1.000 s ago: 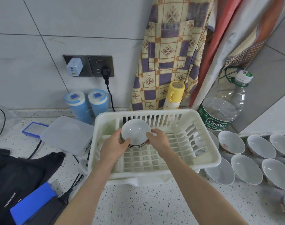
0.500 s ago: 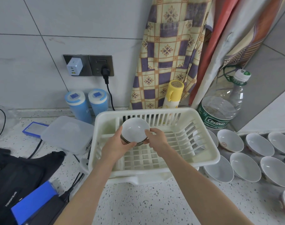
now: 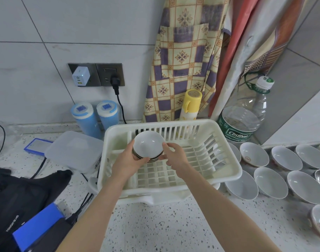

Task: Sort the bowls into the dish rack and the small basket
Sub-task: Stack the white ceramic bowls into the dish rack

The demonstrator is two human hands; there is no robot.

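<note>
Since the earlier frame the stack of small bowls is tilted further upright at the dish rack's back-left corner. It is gripped by the left hand; the right hand steadies its rim with curled fingers, apparently for standing it on edge.

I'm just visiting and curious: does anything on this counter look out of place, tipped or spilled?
Nothing is spilled or broken. The one oddity: the stack of bowls in the dish rack stands tilted on edge, gripped by the left hand and right hand.
</note>
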